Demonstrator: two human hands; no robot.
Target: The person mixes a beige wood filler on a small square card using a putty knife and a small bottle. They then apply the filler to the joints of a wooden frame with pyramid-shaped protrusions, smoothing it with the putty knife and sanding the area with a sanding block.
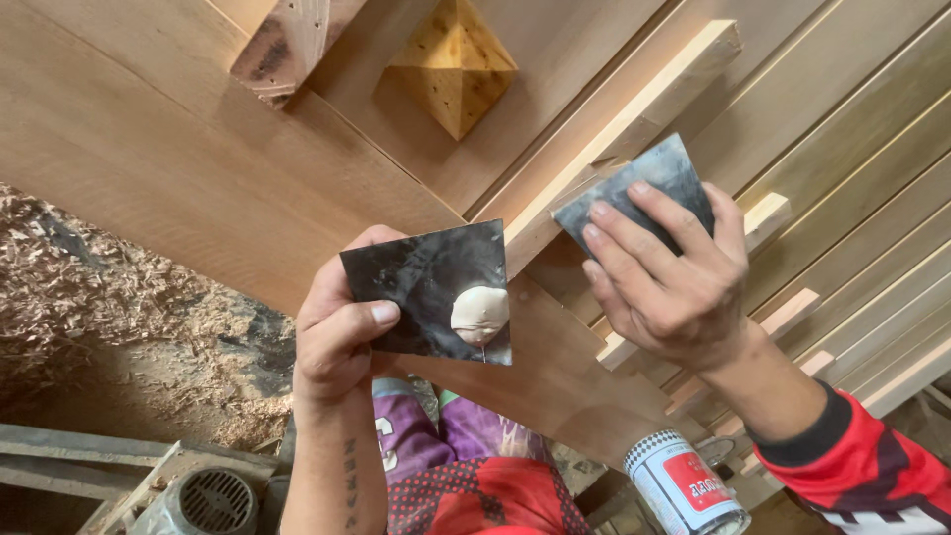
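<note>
My left hand [342,342] grips a dark square metal plate [421,282] by its left edge, thumb on top. A blob of pale cream putty [479,315] sits near the plate's right edge. My right hand [669,282] holds a second dark flat scraper plate [654,178], fingers spread over it, pressing it against the wooden slats [634,109] of a panelled wooden piece. The two plates are apart, the left one lower and nearer to me.
A broad wooden board [149,149] runs across the left. A carved pyramid-shaped wooden block [453,64] and another block [282,45] sit on it. Wood shavings [109,297] cover the floor. A tin can [684,490] stands below; a motor [203,500] lies lower left.
</note>
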